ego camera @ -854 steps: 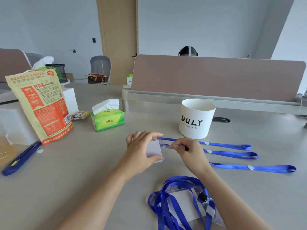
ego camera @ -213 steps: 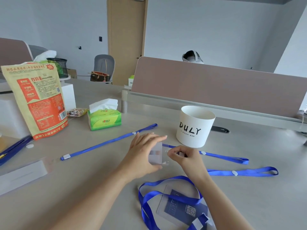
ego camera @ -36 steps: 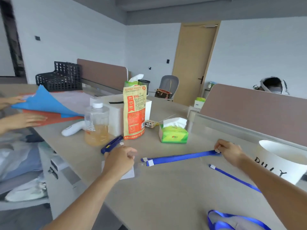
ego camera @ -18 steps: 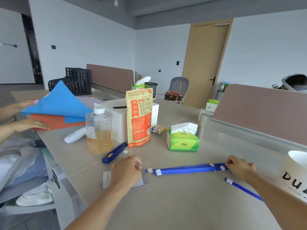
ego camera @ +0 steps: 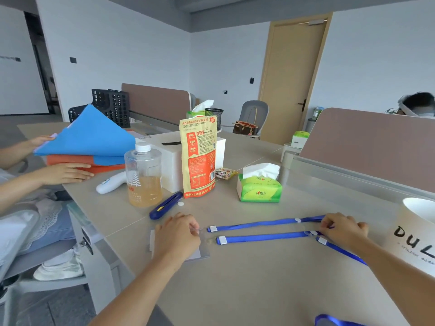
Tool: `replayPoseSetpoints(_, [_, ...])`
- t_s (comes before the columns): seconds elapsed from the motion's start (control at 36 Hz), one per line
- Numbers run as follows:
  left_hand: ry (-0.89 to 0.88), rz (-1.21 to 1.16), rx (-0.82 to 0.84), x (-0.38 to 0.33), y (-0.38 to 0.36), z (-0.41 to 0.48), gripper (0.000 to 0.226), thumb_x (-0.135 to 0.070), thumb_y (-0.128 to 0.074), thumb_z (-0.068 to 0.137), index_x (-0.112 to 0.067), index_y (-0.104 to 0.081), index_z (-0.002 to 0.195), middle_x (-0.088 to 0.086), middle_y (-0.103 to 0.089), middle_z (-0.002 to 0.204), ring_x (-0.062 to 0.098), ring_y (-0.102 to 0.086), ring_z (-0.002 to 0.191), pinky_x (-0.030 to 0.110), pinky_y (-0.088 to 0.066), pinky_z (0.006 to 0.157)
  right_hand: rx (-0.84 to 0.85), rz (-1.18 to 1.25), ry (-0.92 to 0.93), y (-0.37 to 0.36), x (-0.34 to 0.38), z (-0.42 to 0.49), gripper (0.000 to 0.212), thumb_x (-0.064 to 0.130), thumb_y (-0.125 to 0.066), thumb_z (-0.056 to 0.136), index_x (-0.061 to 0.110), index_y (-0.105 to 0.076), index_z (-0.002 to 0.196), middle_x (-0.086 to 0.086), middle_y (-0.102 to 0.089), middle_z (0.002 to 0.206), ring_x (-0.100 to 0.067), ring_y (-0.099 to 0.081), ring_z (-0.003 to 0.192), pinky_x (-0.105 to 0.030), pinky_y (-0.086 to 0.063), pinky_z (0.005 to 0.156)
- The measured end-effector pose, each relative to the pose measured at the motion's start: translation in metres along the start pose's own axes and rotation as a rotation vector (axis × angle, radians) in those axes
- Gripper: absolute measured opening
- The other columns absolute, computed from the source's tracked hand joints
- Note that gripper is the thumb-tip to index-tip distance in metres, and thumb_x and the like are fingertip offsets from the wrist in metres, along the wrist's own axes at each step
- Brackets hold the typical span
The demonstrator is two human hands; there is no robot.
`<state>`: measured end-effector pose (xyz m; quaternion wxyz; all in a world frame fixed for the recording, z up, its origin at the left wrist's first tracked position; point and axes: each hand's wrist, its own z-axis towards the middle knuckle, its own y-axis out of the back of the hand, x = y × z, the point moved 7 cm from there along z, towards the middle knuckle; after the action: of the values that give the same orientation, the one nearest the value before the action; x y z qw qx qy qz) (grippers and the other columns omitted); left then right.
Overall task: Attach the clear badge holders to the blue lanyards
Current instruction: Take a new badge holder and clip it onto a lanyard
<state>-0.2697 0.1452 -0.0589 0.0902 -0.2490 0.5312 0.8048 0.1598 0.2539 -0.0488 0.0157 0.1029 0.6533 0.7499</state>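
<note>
Head view, looking down across the tabletop (ego camera: pixel 259 290): resting the left hand (ego camera: pixel 176 236) knuckles-up over the clear badge holder (ego camera: pixel 197 254), with fingers bent down onto it and apparently pinching the edge nearest the straps, though hiding the contact itself. Pinching the far, looped end of the blue lanyard (ego camera: pixel 261 237) with the right hand (ego camera: pixel 341 229), fingers curled round the strap, just beside the white cup (ego camera: pixel 414 236). Lying flat between the two hands as two strap lengths side by side, each ending in a white tip (ego camera: pixel 221 240) near the holder but apart from it, so not yet joined. Trailing off toward the lower right from under the right hand, a second lanyard (ego camera: pixel 341 251), with its own white end tucked close to the wrist. Judging the holder to be light, thin and slick, likely sliding on the smooth tabletop unless pinned, and bending rather than breaking; best taking it by the top edge around the slot, keeping the palm off the part needing threading. Judging the strap to be soft and limp, offering no push along its length; best gripping it right behind the white tip, close enough for steering that stiffer end into the slot without drooping or twisting.
</note>
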Motion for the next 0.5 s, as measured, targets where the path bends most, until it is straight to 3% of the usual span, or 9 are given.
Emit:
replayPoseSetpoints(0.14, [-0.011,0.075,0.002,-0.003,0.004,-0.009,0.011,-0.030,-0.056,0.087,-0.038,-0.059,0.094,-0.017,-0.058,0.107,0.010,-0.048,0.108,0.031,-0.032,0.087,0.005,-0.025,-0.019,0.008,-0.001,-0.017,0.013,0.034,-0.052,0.089,0.040,-0.055,0.078,0.013,-0.063,0.104,-0.015,-0.051,0.102,-0.032,-0.029,0.084])
replayPoseSetpoints(0.25, [-0.089,0.068,-0.010,-0.026,0.006,-0.012,0.021,-0.027,-0.058,0.086,-0.039,-0.059,0.103,-0.018,-0.057,0.113,0.010,-0.048,0.112,0.030,-0.025,0.082,-0.051,0.130,0.030,0.026,-0.002,-0.032,0.016,0.027,-0.054,0.093,0.039,-0.059,0.082,0.012,-0.063,0.104,-0.017,-0.055,0.106,-0.032,-0.027,0.089])
replayPoseSetpoints(0.42, [-0.279,-0.024,0.058,-0.107,-0.005,-0.019,0.021,-0.032,-0.060,0.088,-0.036,-0.062,0.108,-0.016,-0.057,0.116,0.014,-0.046,0.113,0.034,-0.029,0.090,0.030,0.222,0.137,0.055,-0.001,-0.058,0.013,0.026,-0.058,0.089,0.034,-0.066,0.083,0.013,-0.064,0.103,-0.015,-0.054,0.101,-0.033,-0.030,0.098])
replayPoseSetpoints(0.5, [-0.389,-0.089,0.128,-0.153,-0.019,-0.030,0.019,-0.037,-0.062,0.087,-0.036,-0.064,0.105,-0.017,-0.059,0.115,0.012,-0.047,0.113,0.033,-0.030,0.091,0.050,0.271,0.183,0.069,-0.003,-0.079,0.014,0.025,-0.063,0.086,0.034,-0.069,0.078,0.014,-0.064,0.099,-0.016,-0.059,0.101,-0.037,-0.039,0.101])
